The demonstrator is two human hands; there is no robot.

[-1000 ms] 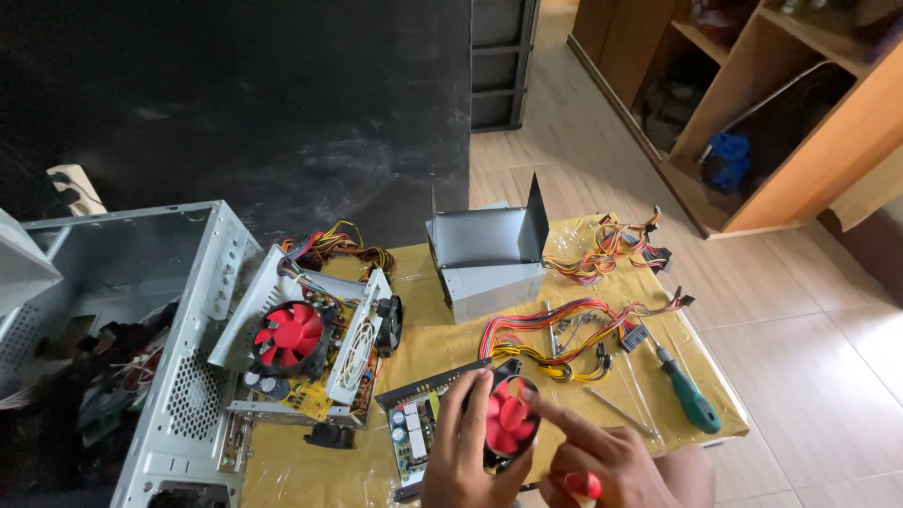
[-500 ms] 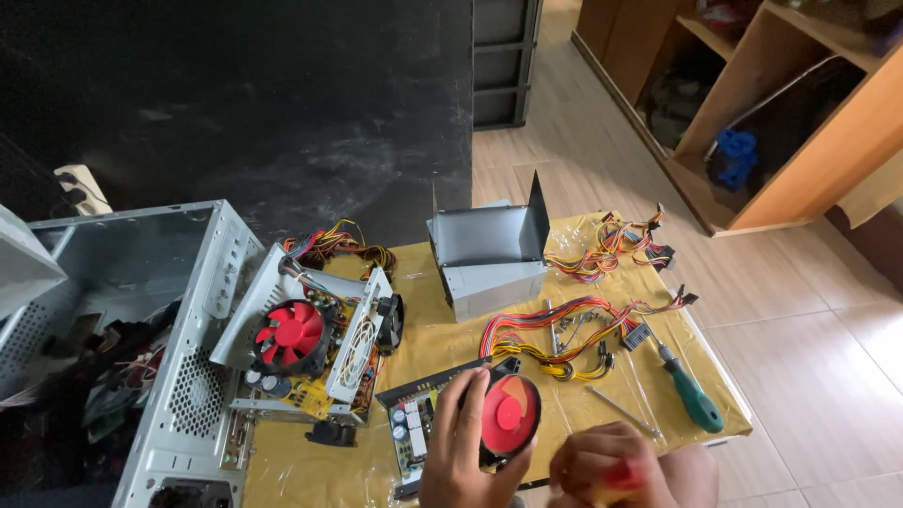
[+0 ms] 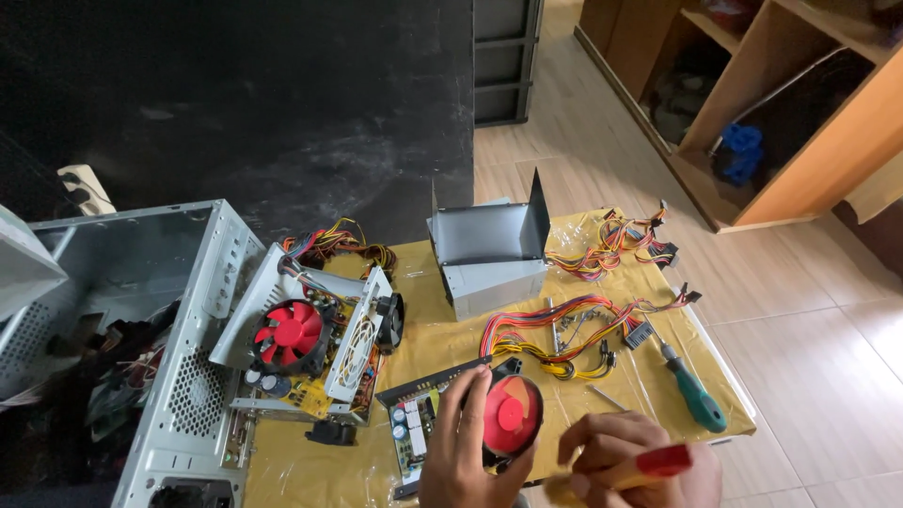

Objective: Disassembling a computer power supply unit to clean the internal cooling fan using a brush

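A red cooler fan (image 3: pixel 513 414) is gripped upright in the left hand (image 3: pixel 466 452) above a circuit board (image 3: pixel 419 423) on the yellow-covered table (image 3: pixel 451 329), exposing it to the red-handled screwdriver (image 3: pixel 649 466) clasped in the right hand (image 3: pixel 630 461).

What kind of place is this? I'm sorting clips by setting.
Likely a home or small computer repair spot: an open computer case, power supply parts with a red fan and loose wiring lie on a yellow-covered low table over tiled floor.

Two red fans (image 3: pixel 511 415) (image 3: pixel 292 333), two screwdrivers (image 3: pixel 691 390) (image 3: pixel 649 466), one computer case (image 3: pixel 179 376), one grey metal housing (image 3: pixel 489 249).
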